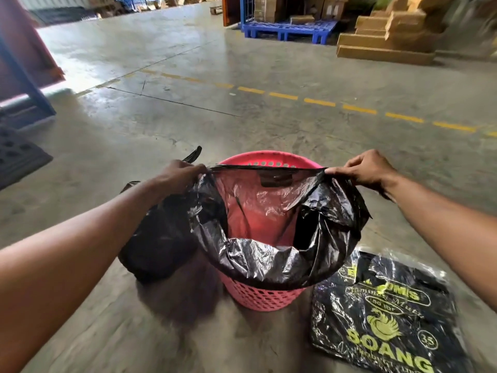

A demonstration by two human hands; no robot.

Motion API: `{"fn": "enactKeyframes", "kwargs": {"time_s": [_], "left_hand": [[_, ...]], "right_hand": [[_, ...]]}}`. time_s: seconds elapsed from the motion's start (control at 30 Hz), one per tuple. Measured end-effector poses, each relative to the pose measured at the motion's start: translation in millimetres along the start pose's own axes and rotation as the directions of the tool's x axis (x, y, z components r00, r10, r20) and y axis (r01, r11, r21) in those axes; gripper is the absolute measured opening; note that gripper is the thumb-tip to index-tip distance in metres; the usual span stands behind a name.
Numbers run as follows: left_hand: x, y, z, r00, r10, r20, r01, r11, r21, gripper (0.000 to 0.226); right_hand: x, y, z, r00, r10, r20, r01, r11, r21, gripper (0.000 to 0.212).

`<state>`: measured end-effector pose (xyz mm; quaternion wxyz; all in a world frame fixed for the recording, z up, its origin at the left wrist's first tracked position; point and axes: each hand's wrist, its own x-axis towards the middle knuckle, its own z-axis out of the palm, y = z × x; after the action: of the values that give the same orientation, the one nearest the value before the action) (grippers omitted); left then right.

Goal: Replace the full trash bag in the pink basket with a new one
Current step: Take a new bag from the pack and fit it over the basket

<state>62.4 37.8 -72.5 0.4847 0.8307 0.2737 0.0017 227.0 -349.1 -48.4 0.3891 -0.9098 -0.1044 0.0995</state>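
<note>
You stand on a grey concrete warehouse floor crossed by a dashed yellow line. Your left hand pinches the near-left edge of the new black bag, fingers closed on the plastic at the pink basket's left rim. Your right hand pinches the opposite edge at the basket's right rim, so the bag's far edge is stretched taut between both hands across the basket mouth. The bag is thin, glossy and crinkled, its near side draped over the basket's front rim, its inside showing pink through it. The full bag, black and tied, sits touching the basket's left side. A printed pack of bags lies just right of the basket.
</note>
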Motion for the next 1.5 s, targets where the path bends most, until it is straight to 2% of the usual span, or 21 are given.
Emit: {"fn": "enactKeyframes", "kwargs": {"time_s": [0.1,0.17,0.2,0.3,0.4,0.47,0.53,0.6,0.67,0.87,0.93,1.0,1.13,1.23,1.27,1.33,1.37,1.4,1.47,1.5], "left_hand": [[2.0,9.5,9.3,0.983,0.080,-0.165,-0.061,0.991,0.117,0.038],[6.1,13.4,13.5,0.946,0.195,-0.258,-0.171,0.979,0.114,0.026],[6.8,16.4,16.0,0.938,0.258,-0.233,-0.246,0.966,0.081,0.020],[4.6,22.3,25.6,0.916,0.399,-0.041,-0.396,0.916,0.063,0.029],[6.7,23.7,33.3,0.873,0.485,-0.049,-0.459,0.852,0.252,0.020],[7.5,25.1,35.8,0.867,0.492,-0.080,-0.448,0.839,0.308,0.015],[11.4,26.1,36.7,0.869,0.484,-0.105,-0.431,0.844,0.319,0.011],[13.8,28.3,37.7,0.862,0.492,-0.123,-0.437,0.844,0.312,0.012],[18.9,29.7,40.2,0.848,0.503,-0.165,-0.447,0.848,0.286,0.010],[36.2,34.7,43.2,0.876,0.407,-0.259,-0.376,0.912,0.164,0.021],[42.5,42.4,44.3,0.880,0.388,-0.273,-0.340,0.917,0.207,0.020],[50.1,49.5,45.1,0.916,0.315,-0.250,-0.264,0.940,0.217,0.017],[64.0,54.1,46.7,0.983,0.114,-0.141,-0.107,0.993,0.052,0.017],[63.5,53.4,48.5,0.998,-0.051,-0.044,0.051,0.999,-0.007,0.019],[59.8,52.6,47.5,0.995,-0.098,0.022,0.098,0.995,-0.004,0.022],[48.4,54.6,46.3,0.961,-0.170,0.220,0.188,0.980,-0.061,0.031],[43.4,54.5,46.3,0.943,-0.172,0.285,0.208,0.973,-0.100,0.035],[39.4,50.2,45.8,0.941,-0.143,0.308,0.191,0.972,-0.134,0.035],[29.9,39.4,43.6,0.962,-0.076,0.263,0.119,0.981,-0.151,0.032],[28.3,32.9,42.6,0.968,-0.050,0.245,0.096,0.979,-0.178,0.032]], "right_hand": [[7.3,-6.3,15.2,0.976,-0.109,-0.190,0.083,0.987,-0.140,0.044],[10.9,-12.6,24.7,0.958,-0.204,-0.203,0.175,0.973,-0.149,0.036],[13.8,-14.6,28.2,0.956,-0.236,-0.172,0.217,0.968,-0.123,0.033],[18.2,-16.1,33.8,0.961,-0.267,-0.070,0.262,0.962,-0.076,0.021],[17.8,-16.3,35.6,0.965,-0.249,-0.086,0.250,0.968,0.002,0.007],[15.0,-18.3,34.8,0.965,-0.251,-0.080,0.254,0.966,0.036,0.025],[14.9,-21.7,36.3,0.955,-0.294,-0.043,0.292,0.955,-0.045,0.023],[17.6,-24.6,40.1,0.933,-0.360,0.006,0.350,0.903,-0.247,0.017],[22.2,-26.7,43.3,0.926,-0.377,0.031,0.364,0.866,-0.343,0.012],[40.3,-33.8,41.5,0.958,-0.257,-0.128,0.227,0.951,-0.212,0.007],[48.2,-38.7,40.8,0.972,-0.200,-0.127,0.175,0.968,-0.182,0.006],[56.5,-43.8,42.0,0.985,-0.143,-0.099,0.125,0.978,-0.170,0.009],[75.8,-43.9,45.6,0.999,-0.008,-0.046,0.000,0.987,-0.158,0.010],[86.1,-36.5,45.4,0.989,0.129,0.073,-0.127,0.992,-0.025,0.007],[85.9,-34.2,44.2,0.972,0.177,0.152,-0.174,0.984,-0.029,0.006],[79.0,-27.8,41.7,0.898,0.193,0.396,-0.176,0.981,-0.079,0.025],[76.2,-21.8,38.1,0.864,0.193,0.465,-0.179,0.981,-0.074,0.031],[74.9,-13.8,34.9,0.842,0.188,0.505,-0.175,0.982,-0.075,0.027],[69.9,5.5,29.8,0.854,0.164,0.493,-0.139,0.986,-0.087,0.029],[66.1,15.5,27.4,0.846,0.187,0.499,-0.207,0.978,-0.016,0.027]]}}
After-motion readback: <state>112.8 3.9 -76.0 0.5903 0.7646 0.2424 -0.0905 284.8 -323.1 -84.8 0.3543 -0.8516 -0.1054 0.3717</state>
